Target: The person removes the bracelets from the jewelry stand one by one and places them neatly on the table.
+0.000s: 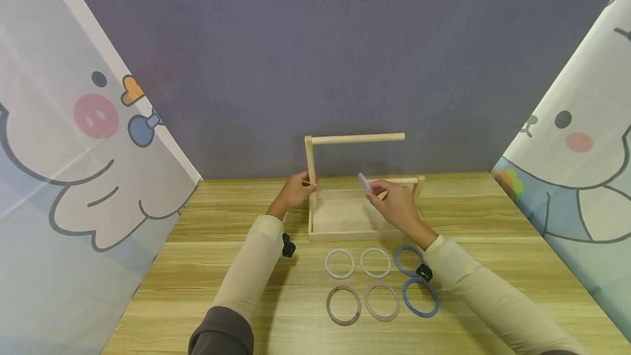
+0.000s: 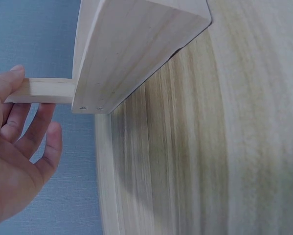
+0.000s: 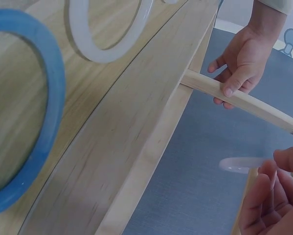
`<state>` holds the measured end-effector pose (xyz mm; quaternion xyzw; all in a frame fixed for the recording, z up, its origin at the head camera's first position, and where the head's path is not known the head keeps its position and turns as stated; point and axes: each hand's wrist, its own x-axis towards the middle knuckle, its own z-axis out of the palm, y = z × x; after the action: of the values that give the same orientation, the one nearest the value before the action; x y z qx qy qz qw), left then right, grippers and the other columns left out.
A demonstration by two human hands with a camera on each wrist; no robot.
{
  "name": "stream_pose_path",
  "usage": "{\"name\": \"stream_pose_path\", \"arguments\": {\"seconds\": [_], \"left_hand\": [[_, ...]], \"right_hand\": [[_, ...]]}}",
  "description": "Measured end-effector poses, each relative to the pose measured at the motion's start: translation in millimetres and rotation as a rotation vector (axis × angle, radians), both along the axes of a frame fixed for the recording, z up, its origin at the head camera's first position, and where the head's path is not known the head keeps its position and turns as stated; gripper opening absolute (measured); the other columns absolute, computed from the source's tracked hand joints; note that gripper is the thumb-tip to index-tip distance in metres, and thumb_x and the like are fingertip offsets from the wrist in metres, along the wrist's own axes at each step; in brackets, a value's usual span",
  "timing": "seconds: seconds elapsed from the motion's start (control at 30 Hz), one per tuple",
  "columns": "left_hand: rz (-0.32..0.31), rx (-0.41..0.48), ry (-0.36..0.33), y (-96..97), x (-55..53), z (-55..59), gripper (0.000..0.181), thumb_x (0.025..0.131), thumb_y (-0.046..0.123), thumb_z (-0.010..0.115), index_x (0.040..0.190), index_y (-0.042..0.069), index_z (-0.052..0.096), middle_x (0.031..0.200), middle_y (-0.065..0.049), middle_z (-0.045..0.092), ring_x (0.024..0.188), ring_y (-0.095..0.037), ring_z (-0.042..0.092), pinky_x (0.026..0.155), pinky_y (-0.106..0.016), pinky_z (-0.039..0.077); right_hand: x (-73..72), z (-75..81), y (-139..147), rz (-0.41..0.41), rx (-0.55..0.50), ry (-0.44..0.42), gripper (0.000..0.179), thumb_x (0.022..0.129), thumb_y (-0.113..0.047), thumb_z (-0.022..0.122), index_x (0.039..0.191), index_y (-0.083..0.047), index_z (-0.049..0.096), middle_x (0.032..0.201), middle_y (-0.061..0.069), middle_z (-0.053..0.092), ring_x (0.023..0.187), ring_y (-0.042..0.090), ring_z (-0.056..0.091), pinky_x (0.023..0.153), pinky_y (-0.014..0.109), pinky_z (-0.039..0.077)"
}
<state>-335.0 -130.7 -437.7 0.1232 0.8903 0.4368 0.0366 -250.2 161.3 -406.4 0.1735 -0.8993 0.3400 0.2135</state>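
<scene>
A pale wooden stand (image 1: 345,236) with a shallow tray base has a tall post (image 1: 310,159) on its left. My left hand (image 1: 294,189) grips that post low down; in the left wrist view the thumb (image 2: 10,81) lies on one side and the fingers curl behind. From the post's top an upper rod (image 1: 360,138) extends right, its far end free. My right hand (image 1: 396,204) pinches a pale lavender bangle (image 1: 363,182) between thumb and fingers, above the tray and left of the lower rod (image 1: 406,181). In the right wrist view the bangle (image 3: 236,164) appears almost edge-on.
On the wooden table in front of the stand lie two whitish bangles (image 1: 327,264), a brown bangle (image 1: 329,314), a pinkish-beige bangle (image 1: 368,305) and two blue bangles (image 1: 405,296). A grey-blue backdrop (image 1: 276,70) rises behind, with printed cartoon panels (image 1: 162,179) at both sides.
</scene>
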Motion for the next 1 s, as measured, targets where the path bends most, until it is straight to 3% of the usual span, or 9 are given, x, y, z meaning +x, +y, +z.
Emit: {"name": "stream_pose_path", "arguments": {"seconds": [0.27, 0.57, 0.83, 1.0], "left_hand": [[0.000, 0.004, -0.018, -0.3, 0.1, 1.1, 0.035, 0.102, 0.032, 0.064, 0.133, 0.015, 0.063, 0.129, -0.008, 0.067, 0.122, -0.030, 0.063, 0.098, -0.047, 0.055], [0.003, 0.004, -0.032, 0.7, 3.2, 5.7, 0.032, 0.102, 0.030, 0.064, 0.131, 0.016, 0.063, 0.128, -0.007, 0.067, 0.122, -0.030, 0.063, 0.099, -0.047, 0.055], [-0.003, -0.002, -0.024, 0.5, 2.2, 4.7, 0.034, 0.102, 0.031, 0.065, 0.133, 0.016, 0.063, 0.130, -0.007, 0.067, 0.123, -0.030, 0.062, 0.100, -0.047, 0.054], [0.002, 0.000, -0.027, 0.6, 2.0, 4.0, 0.033, 0.102, 0.031, 0.064, 0.132, 0.016, 0.063, 0.128, -0.008, 0.067, 0.122, -0.030, 0.063, 0.099, -0.047, 0.054]], "right_hand": [[0.8, -1.0, -0.6, 0.073, 0.051, 0.052, 0.018, 0.086, -0.015, 0.082, 0.103, -0.010, 0.078, 0.083, 0.002, 0.078, 0.061, 0.014, 0.069, 0.056, 0.027, 0.052], [4.6, -5.0, 6.0, 0.163, 0.108, 0.087, 0.012, 0.082, -0.012, 0.084, 0.093, -0.009, 0.078, 0.075, -0.003, 0.074, 0.053, 0.001, 0.057, 0.046, 0.016, 0.040], [9.4, -8.0, 16.1, 0.233, 0.142, 0.111, 0.009, 0.082, -0.008, 0.083, 0.089, -0.010, 0.077, 0.072, -0.005, 0.071, 0.051, -0.005, 0.048, 0.050, 0.017, 0.038], [12.4, -12.2, 26.1, 0.271, 0.165, 0.119, 0.011, 0.082, -0.006, 0.083, 0.091, -0.008, 0.077, 0.071, -0.005, 0.070, 0.052, -0.008, 0.041, 0.045, 0.015, 0.036]]}}
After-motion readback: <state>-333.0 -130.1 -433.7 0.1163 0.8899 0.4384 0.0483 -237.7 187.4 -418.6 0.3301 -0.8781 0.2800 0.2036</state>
